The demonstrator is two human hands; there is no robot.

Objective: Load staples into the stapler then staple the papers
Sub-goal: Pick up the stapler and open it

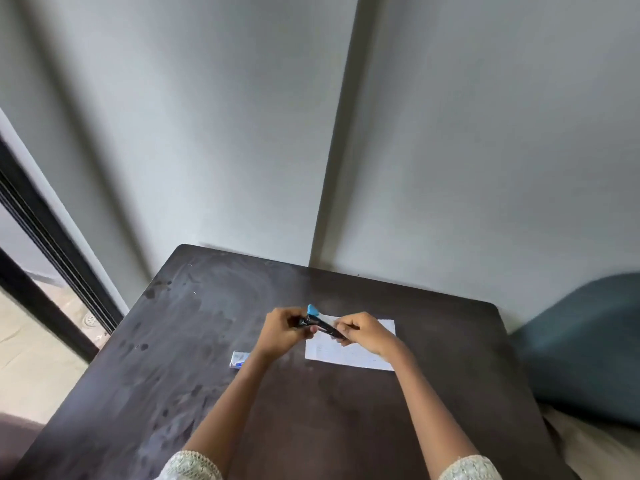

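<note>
A small black stapler (320, 323) with a blue top hangs above the dark table (194, 344), held between both hands. My left hand (284, 332) grips its left end, where the blue part sticks up. My right hand (365, 332) pinches its right end. Whether the stapler is opened up I cannot tell. A white sheet of paper (353, 358) lies flat under my right hand, partly hidden by it. A little white and blue staple box (239, 359) rests on the table just left of my left wrist.
The table stands against a grey wall (242, 133). A dark teal cushion (585, 348) sits off the table's right edge. A black door frame (41, 258) and a pale floor lie to the left.
</note>
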